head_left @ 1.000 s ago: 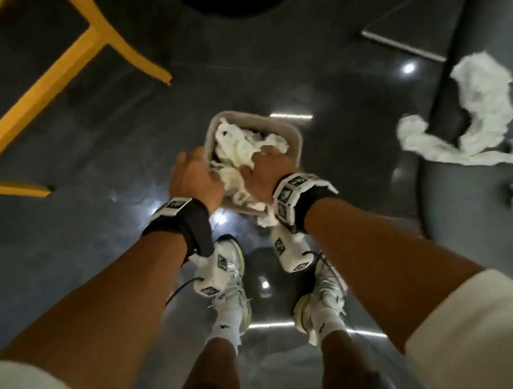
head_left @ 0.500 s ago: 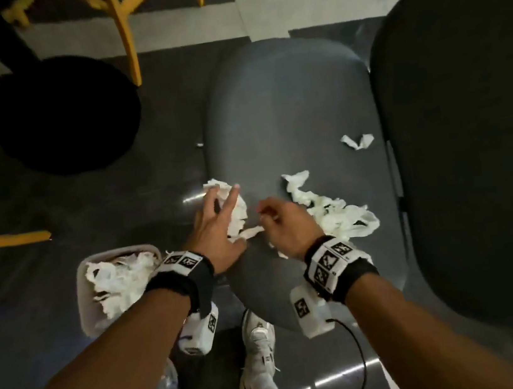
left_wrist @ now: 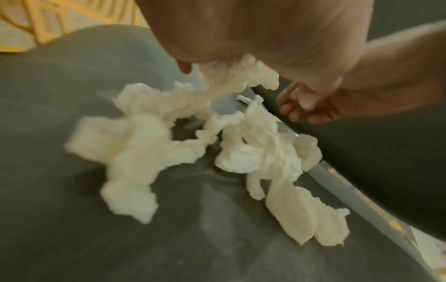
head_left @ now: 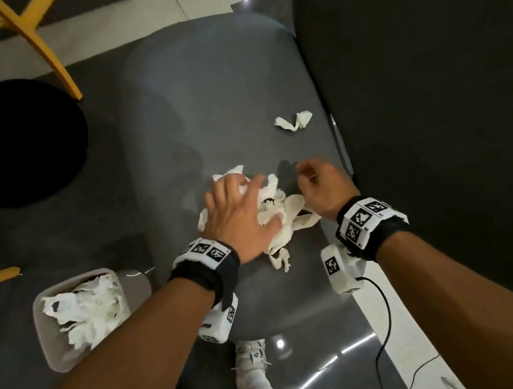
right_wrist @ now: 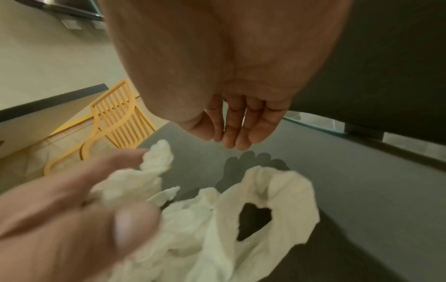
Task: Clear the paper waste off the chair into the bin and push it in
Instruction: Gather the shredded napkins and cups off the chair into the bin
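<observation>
Crumpled white paper waste [head_left: 272,221] lies in a heap on the grey chair seat [head_left: 219,100]. My left hand [head_left: 238,213] is spread over the heap, and its thumb and fingers [right_wrist: 96,190] pinch a clump of the paper [right_wrist: 149,171]; strands hang from it in the left wrist view [left_wrist: 226,80]. My right hand [head_left: 320,185] hovers just right of the heap, fingers [right_wrist: 231,133] relaxed and holding nothing. A small paper scrap [head_left: 293,122] lies apart, farther back on the seat. The grey bin [head_left: 46,339] stands on the floor to the lower left, stuffed with white paper [head_left: 87,310].
A dark chair back [head_left: 433,103] rises right of the seat. Yellow chair legs [head_left: 40,50] and a round black base [head_left: 10,143] stand at the far left on the dark floor. My shoes [head_left: 250,370] are below the seat's front edge.
A second ago both hands pressed paper down in the bin. They have since come over to the chair seat, and the left hand has swept right, bunching the two paper piles into one.
</observation>
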A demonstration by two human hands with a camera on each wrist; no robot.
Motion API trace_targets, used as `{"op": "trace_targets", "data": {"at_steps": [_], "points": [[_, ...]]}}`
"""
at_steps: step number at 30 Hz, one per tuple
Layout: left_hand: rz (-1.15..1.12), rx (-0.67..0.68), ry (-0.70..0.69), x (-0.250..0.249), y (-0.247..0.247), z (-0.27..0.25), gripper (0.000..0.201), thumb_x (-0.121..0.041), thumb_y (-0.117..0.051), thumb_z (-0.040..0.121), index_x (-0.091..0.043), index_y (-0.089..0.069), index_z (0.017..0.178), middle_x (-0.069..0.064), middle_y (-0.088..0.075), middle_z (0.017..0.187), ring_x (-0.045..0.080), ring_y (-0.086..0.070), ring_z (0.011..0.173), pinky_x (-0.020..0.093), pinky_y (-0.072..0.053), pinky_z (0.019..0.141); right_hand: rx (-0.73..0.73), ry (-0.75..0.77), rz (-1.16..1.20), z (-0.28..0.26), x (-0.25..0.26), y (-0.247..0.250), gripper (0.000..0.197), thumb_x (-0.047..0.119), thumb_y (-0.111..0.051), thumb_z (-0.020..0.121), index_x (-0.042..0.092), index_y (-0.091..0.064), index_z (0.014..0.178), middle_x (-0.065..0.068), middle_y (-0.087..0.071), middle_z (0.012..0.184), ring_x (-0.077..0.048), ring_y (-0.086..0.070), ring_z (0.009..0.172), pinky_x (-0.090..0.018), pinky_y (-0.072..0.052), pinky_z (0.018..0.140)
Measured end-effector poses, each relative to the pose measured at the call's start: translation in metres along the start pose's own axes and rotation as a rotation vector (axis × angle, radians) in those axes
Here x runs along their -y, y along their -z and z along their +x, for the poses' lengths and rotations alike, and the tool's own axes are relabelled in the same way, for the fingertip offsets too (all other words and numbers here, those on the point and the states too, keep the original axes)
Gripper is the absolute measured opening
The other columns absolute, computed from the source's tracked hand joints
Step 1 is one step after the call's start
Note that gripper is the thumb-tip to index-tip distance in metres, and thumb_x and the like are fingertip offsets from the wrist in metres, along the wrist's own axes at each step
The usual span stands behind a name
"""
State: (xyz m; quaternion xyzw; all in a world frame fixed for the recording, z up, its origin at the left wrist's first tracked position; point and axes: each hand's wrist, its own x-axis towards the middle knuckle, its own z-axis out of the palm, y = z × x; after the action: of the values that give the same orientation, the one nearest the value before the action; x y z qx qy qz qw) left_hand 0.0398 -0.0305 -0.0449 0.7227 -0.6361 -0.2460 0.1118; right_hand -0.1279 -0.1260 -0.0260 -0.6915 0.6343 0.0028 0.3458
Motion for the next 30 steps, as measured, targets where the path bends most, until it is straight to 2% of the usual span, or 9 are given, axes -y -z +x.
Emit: {"op": "trace_targets", "data": {"at_steps": [2, 5, 10, 13, 17, 20, 22, 26, 30], "points": [[0.116, 0.168, -0.009, -0.015, -0.014, 0.008, 0.093, -0.079, -0.056, 0.063, -0.044, -0.029, 0.145, 0.006, -0.031, 0.141, 0.033, -0.020, 0.141, 0.055, -0.014, 0.115, -0.019, 0.032, -0.077, 0.010, -0.008, 0.007, 0.035, 0.020, -0.051, 0.093, 0.014, -0.060, 0.127, -0.010, -0.063, 0.125, -0.028, -0.061, 0.113, -0.035, -0.048, 0.099], [0.201, 0.345, 0.028, -0.011, -0.036, 0.009, 0.102, -0.079, -0.061, 0.059, -0.049, -0.017, 0.147, 0.002, -0.009, 0.158, 0.036, 0.001, 0.151, 0.067, 0.001, 0.116, -0.011, 0.058, -0.136, 0.030, -0.009, 0.018, 0.042, 0.018, -0.052, 0.093, 0.019, -0.054, 0.135, -0.010, -0.045, 0.139, -0.029, -0.054, 0.122, -0.038, -0.043, 0.107], [0.110, 0.261, -0.004, 0.016, -0.029, 0.002, 0.047, -0.019, -0.063, 0.075, -0.026, -0.064, 0.121, 0.007, -0.050, 0.135, 0.036, -0.043, 0.127, 0.056, -0.035, 0.105, 0.023, 0.227, -0.295, 0.072, 0.005, 0.025, 0.056, 0.012, -0.053, 0.088, 0.031, -0.050, 0.140, -0.012, -0.019, 0.160, -0.037, -0.036, 0.141, -0.039, -0.033, 0.117], [-0.008, 0.239, -0.009, 0.034, -0.016, 0.002, 0.041, -0.007, -0.051, 0.081, -0.019, -0.064, 0.119, 0.009, -0.050, 0.133, 0.034, -0.045, 0.122, 0.050, -0.042, 0.101, 0.120, 0.180, -0.426, 0.091, 0.011, 0.017, 0.053, 0.016, -0.054, 0.089, 0.037, -0.053, 0.138, -0.009, -0.007, 0.164, -0.039, -0.021, 0.148, -0.042, -0.027, 0.119], [-0.147, 0.215, 0.107, 0.043, 0.000, -0.002, 0.041, -0.011, -0.050, 0.092, -0.017, -0.052, 0.133, 0.002, -0.040, 0.143, 0.023, -0.037, 0.129, 0.033, -0.035, 0.105, 0.087, 0.155, -0.359, 0.096, 0.015, 0.006, 0.045, 0.022, -0.059, 0.087, 0.026, -0.060, 0.132, -0.012, -0.035, 0.152, -0.036, -0.039, 0.137, -0.038, -0.035, 0.113], [-0.325, 0.095, 0.197, 0.042, 0.010, -0.007, 0.038, -0.011, -0.052, 0.091, -0.015, -0.053, 0.129, 0.002, -0.048, 0.131, 0.024, -0.046, 0.123, 0.029, -0.038, 0.099, 0.060, 0.120, -0.253, 0.079, 0.028, 0.002, 0.028, 0.031, -0.059, 0.089, 0.016, -0.068, 0.112, -0.010, -0.065, 0.114, -0.032, -0.062, 0.106, -0.033, -0.047, 0.088], [-0.467, 0.013, 0.294, 0.039, 0.015, -0.009, 0.035, -0.011, -0.053, 0.093, -0.010, -0.053, 0.128, -0.001, -0.050, 0.121, 0.022, -0.051, 0.113, 0.025, -0.037, 0.092, 0.133, 0.081, -0.095, 0.056, 0.044, -0.005, 0.031, 0.044, -0.058, 0.092, 0.019, -0.069, 0.105, -0.002, -0.069, 0.099, -0.024, -0.064, 0.094, -0.029, -0.047, 0.083], [-0.673, -0.142, 0.385, 0.036, 0.028, -0.018, 0.020, -0.012, -0.053, 0.091, -0.017, -0.060, 0.110, 0.002, -0.063, 0.109, 0.024, -0.061, 0.100, 0.029, -0.044, 0.085, 0.333, 0.092, 0.126, 0.009, 0.076, -0.032, 0.038, 0.046, -0.048, 0.096, 0.021, -0.067, 0.117, 0.000, -0.068, 0.120, -0.021, -0.062, 0.112, -0.030, -0.045, 0.096], [-0.800, -0.269, 0.502, 0.055, 0.051, -0.037, 0.026, -0.010, -0.051, 0.094, -0.016, -0.062, 0.116, -0.005, -0.065, 0.105, 0.016, -0.062, 0.095, 0.028, -0.047, 0.083, 0.357, 0.220, 0.016, -0.013, 0.094, -0.066, 0.044, 0.040, -0.044, 0.100, 0.023, -0.051, 0.140, 0.005, -0.045, 0.147, -0.019, -0.049, 0.132, -0.026, -0.034, 0.101]]}}
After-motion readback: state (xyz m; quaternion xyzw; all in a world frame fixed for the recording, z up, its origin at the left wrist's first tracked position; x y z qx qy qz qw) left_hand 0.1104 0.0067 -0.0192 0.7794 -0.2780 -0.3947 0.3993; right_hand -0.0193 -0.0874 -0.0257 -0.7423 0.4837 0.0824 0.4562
